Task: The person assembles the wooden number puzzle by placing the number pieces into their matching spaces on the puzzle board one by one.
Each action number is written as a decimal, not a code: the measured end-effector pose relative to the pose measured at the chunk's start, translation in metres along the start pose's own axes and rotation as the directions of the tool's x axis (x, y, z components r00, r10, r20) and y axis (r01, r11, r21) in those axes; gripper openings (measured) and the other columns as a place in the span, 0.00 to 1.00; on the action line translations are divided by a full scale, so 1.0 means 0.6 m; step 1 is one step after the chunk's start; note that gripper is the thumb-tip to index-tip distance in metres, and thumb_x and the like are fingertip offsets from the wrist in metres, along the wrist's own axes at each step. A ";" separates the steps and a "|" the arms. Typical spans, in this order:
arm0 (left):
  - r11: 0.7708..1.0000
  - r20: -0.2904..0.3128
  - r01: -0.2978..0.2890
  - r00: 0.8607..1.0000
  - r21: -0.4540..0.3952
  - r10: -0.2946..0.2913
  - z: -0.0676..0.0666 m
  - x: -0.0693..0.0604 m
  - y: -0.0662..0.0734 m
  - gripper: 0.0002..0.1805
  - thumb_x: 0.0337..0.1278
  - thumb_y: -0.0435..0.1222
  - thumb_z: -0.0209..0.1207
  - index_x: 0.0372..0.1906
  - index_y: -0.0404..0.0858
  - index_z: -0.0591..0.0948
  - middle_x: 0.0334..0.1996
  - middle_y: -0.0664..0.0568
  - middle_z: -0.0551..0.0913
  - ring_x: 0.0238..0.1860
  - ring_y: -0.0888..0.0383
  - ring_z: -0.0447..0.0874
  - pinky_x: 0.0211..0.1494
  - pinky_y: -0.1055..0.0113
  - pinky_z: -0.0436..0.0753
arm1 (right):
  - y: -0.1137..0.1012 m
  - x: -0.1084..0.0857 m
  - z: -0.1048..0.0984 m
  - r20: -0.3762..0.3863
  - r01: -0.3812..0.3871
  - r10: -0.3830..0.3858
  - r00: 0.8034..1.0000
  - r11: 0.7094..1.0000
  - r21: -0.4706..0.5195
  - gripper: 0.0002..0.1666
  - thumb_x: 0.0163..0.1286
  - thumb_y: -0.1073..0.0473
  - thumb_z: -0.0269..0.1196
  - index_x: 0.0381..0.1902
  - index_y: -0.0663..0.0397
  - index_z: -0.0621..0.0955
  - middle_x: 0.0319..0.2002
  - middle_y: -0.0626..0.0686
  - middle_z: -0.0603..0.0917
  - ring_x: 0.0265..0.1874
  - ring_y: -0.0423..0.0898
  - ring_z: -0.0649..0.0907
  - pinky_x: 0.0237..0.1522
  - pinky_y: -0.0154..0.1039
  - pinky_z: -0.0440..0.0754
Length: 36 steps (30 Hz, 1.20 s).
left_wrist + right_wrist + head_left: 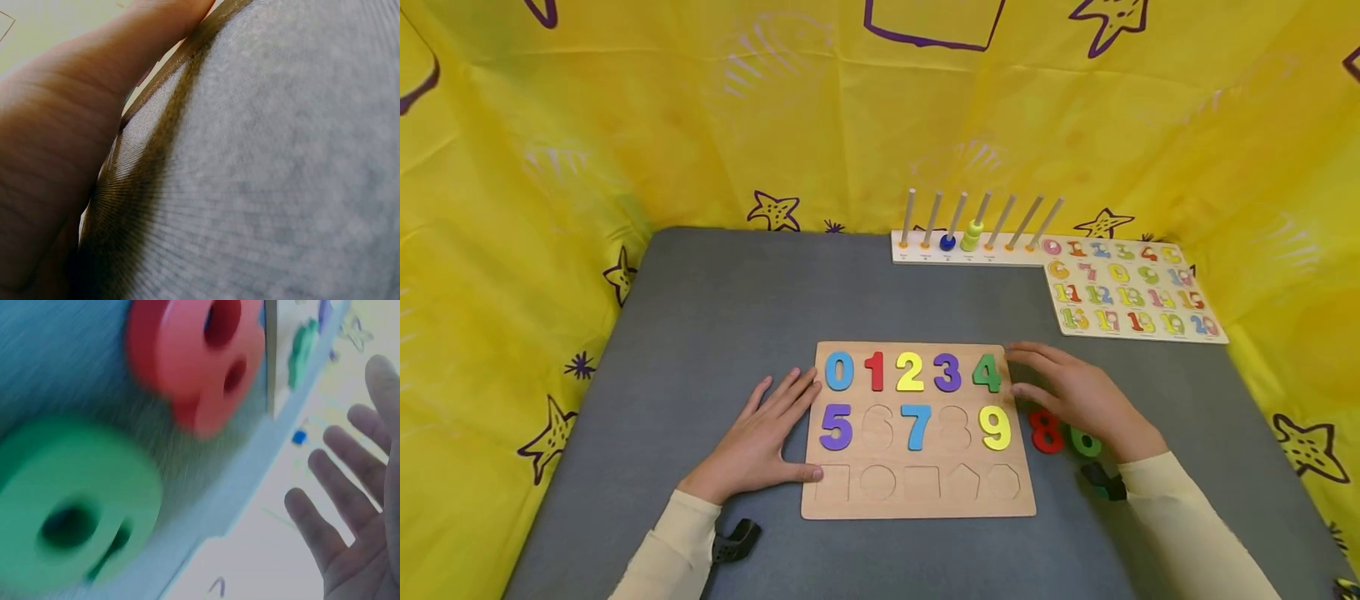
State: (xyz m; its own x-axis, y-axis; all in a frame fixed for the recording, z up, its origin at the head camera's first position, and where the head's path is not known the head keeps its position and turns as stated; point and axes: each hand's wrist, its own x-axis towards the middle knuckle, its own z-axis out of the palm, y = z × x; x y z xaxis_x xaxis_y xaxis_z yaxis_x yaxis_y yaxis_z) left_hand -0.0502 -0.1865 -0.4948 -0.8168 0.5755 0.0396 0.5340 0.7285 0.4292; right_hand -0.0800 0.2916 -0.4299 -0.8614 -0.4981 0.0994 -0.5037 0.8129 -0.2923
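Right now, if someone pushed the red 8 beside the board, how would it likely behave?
The red 8 would probably slide rather than roll or tip, since it lies flat on the table. It looks stiff, with a thick, evenly shaped body in the right wrist view. Pushed toward the wooden board, it may stop against that raised edge.

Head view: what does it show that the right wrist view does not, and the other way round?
Only the head view shows the left hand at the left side of the wooden number board and that board's bottom row of shape outlines.

Only the right wrist view shows the palm side of the right hand, its fingers spread with gaps between them.

Both share part of the right hand, the loose red 8, the loose green 6 and the green 4 on the board.
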 end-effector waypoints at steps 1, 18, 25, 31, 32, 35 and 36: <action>1.000 0.000 -0.004 1.000 -0.002 0.004 0.000 0.000 0.001 0.69 0.41 0.77 0.61 0.82 0.40 0.54 0.82 0.51 0.47 0.81 0.48 0.40 0.78 0.45 0.35 | 0.002 -0.011 -0.005 0.003 -0.017 0.017 1.000 1.000 0.009 0.32 0.66 0.48 0.72 0.66 0.48 0.79 0.67 0.51 0.75 0.61 0.55 0.79 0.52 0.59 0.82; 1.000 0.040 0.016 0.999 -0.013 -0.015 -0.006 0.002 0.003 0.68 0.43 0.76 0.62 0.82 0.43 0.50 0.82 0.55 0.44 0.81 0.51 0.36 0.78 0.46 0.33 | 0.012 -0.146 0.036 0.055 -0.031 0.033 0.998 0.999 -0.021 0.44 0.62 0.41 0.73 0.73 0.46 0.74 0.71 0.53 0.72 0.68 0.59 0.71 0.76 0.46 0.54; 1.000 0.034 0.020 0.999 -0.004 -0.020 -0.002 -0.001 0.001 0.68 0.42 0.77 0.60 0.83 0.43 0.50 0.82 0.55 0.44 0.81 0.51 0.36 0.78 0.47 0.33 | 0.010 -0.144 0.038 0.039 -0.029 0.032 0.999 0.997 -0.070 0.39 0.63 0.46 0.73 0.70 0.46 0.76 0.68 0.52 0.76 0.67 0.57 0.73 0.76 0.43 0.54; 1.000 0.024 0.018 1.000 -0.010 -0.017 -0.003 -0.002 0.001 0.68 0.42 0.77 0.61 0.82 0.42 0.51 0.82 0.54 0.45 0.81 0.51 0.37 0.78 0.46 0.34 | 0.007 -0.140 0.037 -0.013 -0.004 0.003 1.000 0.996 -0.085 0.38 0.59 0.49 0.77 0.67 0.47 0.79 0.64 0.51 0.79 0.61 0.55 0.78 0.65 0.54 0.72; 1.000 0.021 0.014 1.000 -0.014 -0.014 -0.003 -0.002 0.001 0.68 0.42 0.76 0.62 0.82 0.42 0.52 0.82 0.53 0.45 0.81 0.50 0.37 0.78 0.46 0.34 | 0.007 -0.139 0.037 -0.027 0.001 -0.004 1.000 0.996 -0.089 0.38 0.58 0.50 0.77 0.66 0.47 0.80 0.63 0.51 0.79 0.60 0.55 0.79 0.61 0.55 0.76; 1.000 0.016 0.012 1.000 -0.018 -0.012 -0.004 -0.001 0.002 0.68 0.42 0.76 0.61 0.82 0.41 0.52 0.82 0.53 0.46 0.81 0.51 0.37 0.78 0.45 0.35 | 0.001 -0.131 0.031 -0.070 0.015 -0.022 0.997 0.995 -0.099 0.39 0.56 0.51 0.79 0.65 0.48 0.80 0.61 0.51 0.80 0.56 0.53 0.81 0.50 0.56 0.83; 1.000 0.017 0.014 1.000 -0.017 -0.014 -0.004 -0.001 0.002 0.68 0.42 0.77 0.61 0.82 0.42 0.52 0.82 0.53 0.45 0.81 0.51 0.37 0.78 0.45 0.35 | -0.002 -0.127 0.028 -0.083 0.022 -0.031 0.996 0.995 -0.101 0.39 0.55 0.51 0.79 0.66 0.47 0.80 0.61 0.50 0.80 0.55 0.52 0.81 0.48 0.55 0.84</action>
State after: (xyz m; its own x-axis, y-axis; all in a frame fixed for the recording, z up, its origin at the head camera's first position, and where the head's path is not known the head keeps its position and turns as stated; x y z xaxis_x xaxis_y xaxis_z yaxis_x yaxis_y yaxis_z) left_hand -0.0497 -0.1870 -0.4922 -0.8204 0.5715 0.0185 0.5185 0.7300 0.4452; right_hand -0.0128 0.3233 -0.4532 -0.8481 -0.4958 0.1870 -0.5266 0.8279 -0.1930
